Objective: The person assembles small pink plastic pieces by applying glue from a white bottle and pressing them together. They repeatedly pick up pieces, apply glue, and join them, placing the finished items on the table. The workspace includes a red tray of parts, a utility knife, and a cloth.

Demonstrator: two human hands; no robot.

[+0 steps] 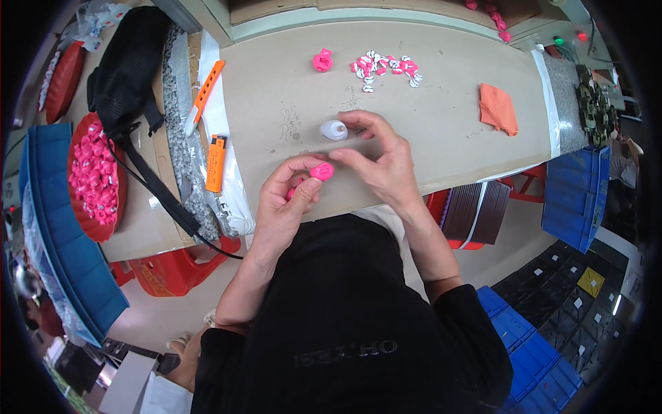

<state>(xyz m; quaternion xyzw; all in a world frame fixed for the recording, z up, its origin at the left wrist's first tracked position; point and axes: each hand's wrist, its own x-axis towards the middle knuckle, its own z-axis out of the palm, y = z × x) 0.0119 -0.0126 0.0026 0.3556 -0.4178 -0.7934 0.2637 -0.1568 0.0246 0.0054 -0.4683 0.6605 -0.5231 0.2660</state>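
My left hand (286,190) is closed round a small glossy pink plastic piece (321,171), held between thumb and fingers above the table's near edge. Another bit of pink shows between those fingers. My right hand (379,155) has its thumb and fingers apart, the thumb stretched toward the pink piece. Its curled fingertips are beside a small white squeeze bottle (332,130); whether they touch it I cannot tell. Farther back on the table are a hollow pink piece (322,61) and a loose cluster of small pink and white parts (383,67).
An orange utility knife (205,96) and an orange lighter (216,164) lie at the left. Beyond them are a black bag (131,69) and a red tray (121,207) heaped with pink pieces. A folded orange cloth (498,109) lies right. Blue crates (576,196) flank the table.
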